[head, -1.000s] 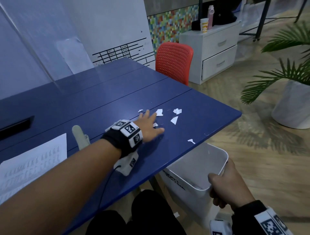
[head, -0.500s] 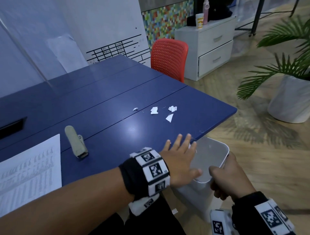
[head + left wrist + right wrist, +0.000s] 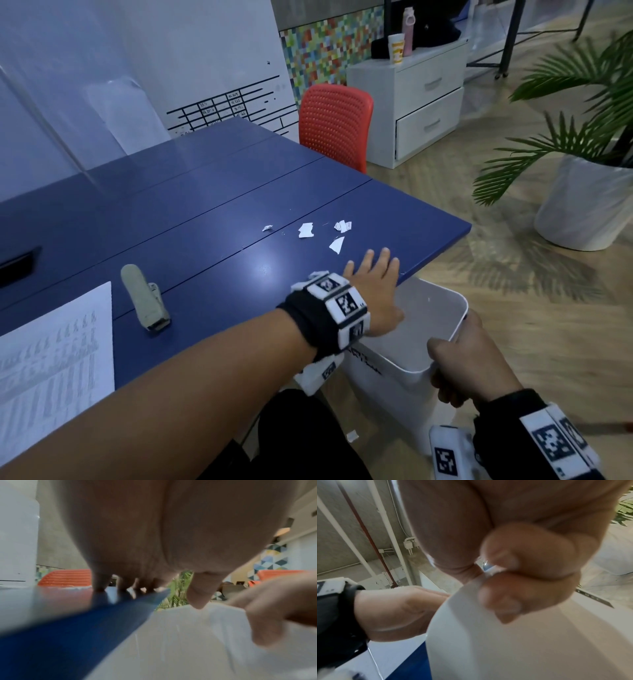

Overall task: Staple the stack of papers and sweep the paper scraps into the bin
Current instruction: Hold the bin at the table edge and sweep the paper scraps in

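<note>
Blue surface (image 3: 205, 219) carries four paper scraps (image 3: 306, 230) near its right edge, with the stapler (image 3: 145, 298) and papers (image 3: 51, 356) toward its near-left corner. Left hand (image 3: 375, 291) lies flat with fingers straight at the near edge, just short of the scraps, while the right hand (image 3: 462, 363) has its grip curled round the rim of the white bin (image 3: 404, 373) below that edge.

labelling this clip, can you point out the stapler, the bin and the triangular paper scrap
stapler (image 3: 145, 298): head view, middle of its grey top arm.
bin (image 3: 460, 315): head view, bare white rim on the far right side.
triangular paper scrap (image 3: 337, 245): head view, centre of the white piece on the blue table.
</note>
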